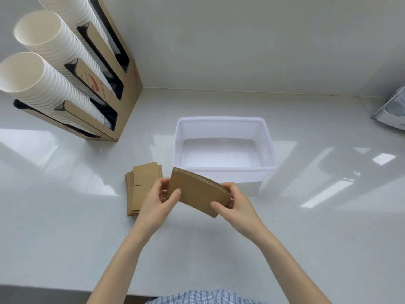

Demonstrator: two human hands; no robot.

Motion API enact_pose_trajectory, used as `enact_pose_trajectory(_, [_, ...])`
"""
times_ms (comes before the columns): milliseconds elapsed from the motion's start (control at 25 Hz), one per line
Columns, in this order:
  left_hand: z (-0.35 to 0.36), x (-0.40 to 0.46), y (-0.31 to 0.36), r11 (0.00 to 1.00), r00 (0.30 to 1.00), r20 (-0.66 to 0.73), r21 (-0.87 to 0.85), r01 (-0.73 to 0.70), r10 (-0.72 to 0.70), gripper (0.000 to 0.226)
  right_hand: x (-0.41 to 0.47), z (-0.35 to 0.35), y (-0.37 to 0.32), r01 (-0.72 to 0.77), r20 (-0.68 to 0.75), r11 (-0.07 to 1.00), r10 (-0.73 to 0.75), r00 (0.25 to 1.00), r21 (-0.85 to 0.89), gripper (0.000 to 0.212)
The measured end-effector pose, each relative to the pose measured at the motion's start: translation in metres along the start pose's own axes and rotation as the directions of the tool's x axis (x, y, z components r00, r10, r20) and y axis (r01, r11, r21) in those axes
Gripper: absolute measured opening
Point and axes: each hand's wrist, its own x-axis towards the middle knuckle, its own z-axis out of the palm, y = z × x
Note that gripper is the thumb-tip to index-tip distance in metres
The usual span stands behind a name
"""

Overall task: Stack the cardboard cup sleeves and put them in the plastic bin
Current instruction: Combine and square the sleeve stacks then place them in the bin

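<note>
White counter (pixel 65 227) fills the head view, with lots of bare room at 3 and 9 o'clock of the hands. Its front edge runs along the bottom, and a wall meets it at the back. Both hands hold one stack of sleeves (pixel 198 191) tilted in the air, just in front of the bin's near rim. Left hand (pixel 156 201) pinches the left end with thumb on top. Right hand (pixel 233 204) pinches the right end. More sleeves (pixel 140 183) lie flat at 9 o'clock. Bin (pixel 223 121) sits at 12 o'clock. Cup holder (pixel 122 110) stands at 10 o'clock.
</note>
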Motion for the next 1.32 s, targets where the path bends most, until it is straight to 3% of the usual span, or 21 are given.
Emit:
enact_pose_trajectory(120, [-0.012, 0.004, 0.003, 0.982, 0.995, -0.06, -0.176, 0.065, -0.076, 0.01, 0.008, 0.012, -0.017, 0.012, 0.069, 1.0, -0.013, 0.998, 0.008, 0.03])
enact_pose_trajectory(320, [-0.041, 0.016, 0.006, 0.97, 0.99, -0.091, -0.227, 0.084, -0.108, 0.014, 0.026, 0.032, -0.04, -0.005, 0.228, 1.0, 0.007, 0.974, -0.012, 0.022])
enact_pose_trajectory(440, [-0.054, 0.024, 0.01, 0.973, 0.984, -0.099, -0.196, 0.123, -0.145, 0.012, 0.039, 0.046, -0.052, 0.011, 0.246, 0.999, 0.0, 0.969, -0.041, 0.024])
enact_pose_trajectory(600, [-0.067, 0.041, 0.008, 0.98, 0.958, -0.215, -0.106, 0.171, -0.19, 0.029, 0.05, 0.069, -0.061, -0.012, 0.222, 0.993, 0.038, 0.974, -0.115, 0.028])
enact_pose_trajectory(760, [-0.075, 0.056, 0.004, 0.973, 0.937, -0.285, 0.047, 0.225, -0.202, 0.024, 0.057, 0.086, -0.062, -0.023, 0.214, 0.979, 0.068, 0.974, -0.204, 0.03])
enact_pose_trajectory(1120, [-0.078, 0.072, -0.007, 0.929, 0.958, -0.225, 0.284, 0.236, -0.175, 0.04, 0.069, 0.104, -0.052, -0.037, 0.226, 0.942, 0.118, 0.967, -0.333, 0.03])
enact_pose_trajectory(1320, [-0.081, 0.067, -0.018, 0.926, 0.921, -0.249, 0.158, 0.344, -0.3, 0.056, 0.07, 0.111, -0.048, -0.049, 0.172, 0.934, 0.117, 0.978, -0.353, 0.031])
